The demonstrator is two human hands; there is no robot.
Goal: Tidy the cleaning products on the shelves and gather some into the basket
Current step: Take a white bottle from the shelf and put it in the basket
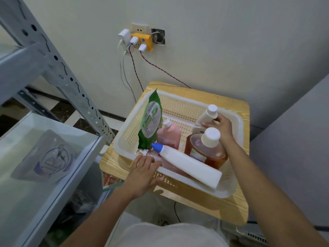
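Basket (179, 100) on wooden table (238, 207), right hand (220, 129) grip grasping white bottle (207, 115), left hand (144, 173) released, labels unreadable

Basket (231, 190) sits on small table (236, 209), shelf unit (53, 72) at its 9 o'clock. In basket: pouch (151, 120) upright at 10, lying bottle (188, 166) across 6, big jug (204, 150) w/ capped bottle (207, 115) behind, at 2.

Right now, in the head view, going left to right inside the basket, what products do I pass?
Green pouch → pink bottle → amber bottle with white cap, all in the white basket.
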